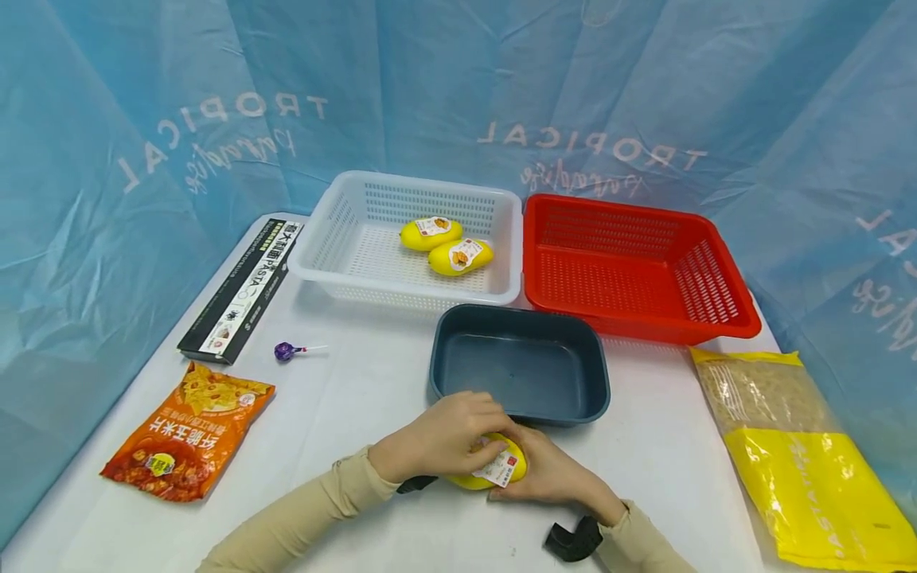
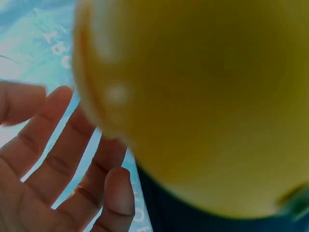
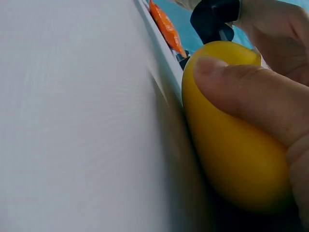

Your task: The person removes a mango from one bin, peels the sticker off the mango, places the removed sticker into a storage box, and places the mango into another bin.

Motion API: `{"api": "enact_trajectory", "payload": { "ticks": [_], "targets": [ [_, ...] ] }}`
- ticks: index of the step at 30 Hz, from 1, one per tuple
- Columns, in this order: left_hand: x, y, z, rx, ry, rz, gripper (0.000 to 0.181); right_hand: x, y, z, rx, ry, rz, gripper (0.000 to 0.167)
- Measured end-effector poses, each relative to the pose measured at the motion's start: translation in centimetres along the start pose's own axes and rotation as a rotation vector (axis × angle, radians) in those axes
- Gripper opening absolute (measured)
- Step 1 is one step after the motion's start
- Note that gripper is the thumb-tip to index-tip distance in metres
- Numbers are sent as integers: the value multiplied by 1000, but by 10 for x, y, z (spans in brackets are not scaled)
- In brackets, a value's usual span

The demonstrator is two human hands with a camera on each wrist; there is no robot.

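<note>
A yellow mango (image 1: pixel 513 460) with a white label is between the two hands, just in front of a dark blue tub (image 1: pixel 516 410). My right hand (image 1: pixel 552 469) grips it; the right wrist view shows the thumb (image 3: pixel 251 92) pressed along the mango (image 3: pixel 236 154). My left hand (image 1: pixel 458 434) lies over the mango's upper left side. In the left wrist view, its fingers (image 2: pixel 63 164) are loosely extended, tips at or behind the mango (image 2: pixel 207 96), and the thumb appears apart from it. Two more labelled mangoes (image 1: pixel 462 256) lie in a white basket (image 1: pixel 401 290).
A red basket (image 1: pixel 645 322) stands right of the white one. A yellow pasta bag (image 1: pixel 809 469) lies at right. Toward the left are a black pasta box (image 1: pixel 243 286), a purple lollipop (image 1: pixel 284 351) and an orange snack bag (image 1: pixel 189 430). A blue curtain (image 1: pixel 444 87) surrounds the table.
</note>
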State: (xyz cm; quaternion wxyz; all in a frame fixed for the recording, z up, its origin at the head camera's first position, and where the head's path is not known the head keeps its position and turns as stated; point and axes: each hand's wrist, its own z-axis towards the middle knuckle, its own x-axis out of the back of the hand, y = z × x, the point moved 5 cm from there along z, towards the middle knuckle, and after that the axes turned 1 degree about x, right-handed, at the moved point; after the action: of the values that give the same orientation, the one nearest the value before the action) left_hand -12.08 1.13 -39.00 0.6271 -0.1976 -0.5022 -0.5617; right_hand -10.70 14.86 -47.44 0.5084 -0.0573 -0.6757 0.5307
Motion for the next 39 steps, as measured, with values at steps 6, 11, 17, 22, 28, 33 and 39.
{"api": "enact_trajectory", "payload": {
  "ticks": [6, 11, 17, 22, 28, 33, 39],
  "targets": [
    [-10, 4, -1, -34, -44, 45, 19, 1, 3, -1, -40, -5, 36, 84],
    [-16, 9, -1, -68, -35, 87, 18, 0, 3, -2, -44, -9, 2, 87],
    [-17, 11, 0, -83, -4, 96, 18, 0, 6, -4, -65, -4, -5, 84],
    [-17, 11, 1, -59, -26, 105, 16, 0, 5, -3, -59, 6, -19, 80],
    [-16, 15, 1, -87, -62, 110, 20, -1, 3, -3, -45, -10, -18, 77],
    [-5, 15, 0, -86, -55, 23, 27, -1, 4, -2, -50, -28, 13, 81],
    [1, 17, 0, -112, -59, 79, 18, -1, 4, -1, -59, -25, 31, 76]
  ]
}}
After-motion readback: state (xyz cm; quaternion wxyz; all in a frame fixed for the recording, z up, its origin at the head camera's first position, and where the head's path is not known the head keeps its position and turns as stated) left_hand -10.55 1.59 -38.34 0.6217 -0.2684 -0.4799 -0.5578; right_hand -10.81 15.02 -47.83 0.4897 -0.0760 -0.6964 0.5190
